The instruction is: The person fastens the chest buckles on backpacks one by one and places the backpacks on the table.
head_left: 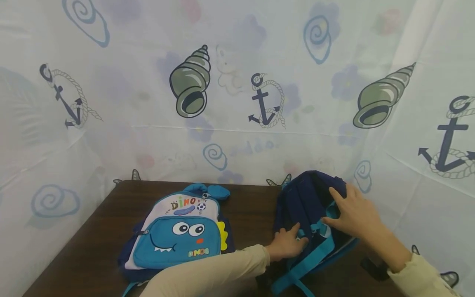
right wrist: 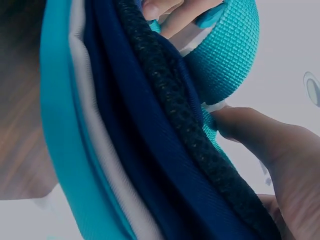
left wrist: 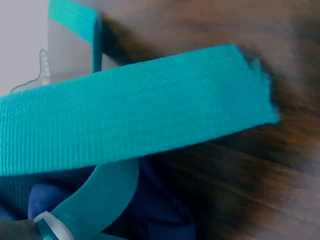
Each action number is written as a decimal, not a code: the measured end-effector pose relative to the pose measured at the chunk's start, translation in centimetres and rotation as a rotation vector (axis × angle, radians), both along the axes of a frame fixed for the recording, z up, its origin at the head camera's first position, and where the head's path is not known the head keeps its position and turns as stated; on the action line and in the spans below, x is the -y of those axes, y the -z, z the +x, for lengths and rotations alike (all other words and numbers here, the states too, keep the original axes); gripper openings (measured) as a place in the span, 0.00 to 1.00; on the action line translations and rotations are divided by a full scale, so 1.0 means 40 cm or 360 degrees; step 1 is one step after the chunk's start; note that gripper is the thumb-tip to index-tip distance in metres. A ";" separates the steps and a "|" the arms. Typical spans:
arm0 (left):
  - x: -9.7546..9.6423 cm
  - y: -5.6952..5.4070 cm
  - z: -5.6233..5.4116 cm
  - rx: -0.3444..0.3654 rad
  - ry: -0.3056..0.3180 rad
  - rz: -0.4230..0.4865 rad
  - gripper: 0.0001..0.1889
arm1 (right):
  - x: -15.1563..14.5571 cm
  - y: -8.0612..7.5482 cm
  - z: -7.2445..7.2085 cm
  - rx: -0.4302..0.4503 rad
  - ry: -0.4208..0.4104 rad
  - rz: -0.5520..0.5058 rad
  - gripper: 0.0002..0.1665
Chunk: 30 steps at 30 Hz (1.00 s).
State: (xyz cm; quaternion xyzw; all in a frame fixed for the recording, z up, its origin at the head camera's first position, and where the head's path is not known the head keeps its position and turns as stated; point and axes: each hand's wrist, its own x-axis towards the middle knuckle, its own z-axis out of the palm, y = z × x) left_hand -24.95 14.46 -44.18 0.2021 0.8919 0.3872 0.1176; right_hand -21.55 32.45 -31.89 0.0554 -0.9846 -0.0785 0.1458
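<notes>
A navy backpack (head_left: 306,198) is tilted on the right of the table, its straps towards me. My left hand (head_left: 287,244) pinches a teal strap (head_left: 299,234) low on its side. In the right wrist view, fingertips (right wrist: 172,15) of that hand show beside the looped webbing (right wrist: 230,55). My right hand (head_left: 354,212) is at the bag's right edge, thumb and index finger spread apart. Its thumb (right wrist: 245,122) touches the teal webbing near a pale buckle. A wide strap end (left wrist: 150,105), frayed at the tip, fills the left wrist view.
A second backpack (head_left: 176,243), teal and white with a dinosaur face, lies front up on the dark wooden table (head_left: 248,210), left of my left forearm. Printed fabric curtains (head_left: 233,156) with shells and anchors stand behind the table and at both sides.
</notes>
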 end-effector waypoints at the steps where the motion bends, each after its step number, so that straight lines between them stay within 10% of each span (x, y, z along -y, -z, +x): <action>1: -0.001 0.001 0.001 -0.0031 0.0000 -0.0061 0.33 | -0.005 0.004 0.000 0.0002 0.0006 -0.0012 0.58; 7: -0.001 0.014 0.005 -0.0141 0.0009 -0.0309 0.34 | -0.032 0.029 -0.003 0.0016 0.0012 -0.0090 0.58; 13: 0.005 0.031 0.000 0.0027 0.0058 -0.0261 0.35 | -0.049 0.048 -0.003 0.0016 0.0023 -0.0133 0.59; 30: 0.032 0.012 -0.008 -0.0085 0.0062 -0.0401 0.35 | -0.108 0.111 -0.007 0.0221 0.0076 -0.0326 0.60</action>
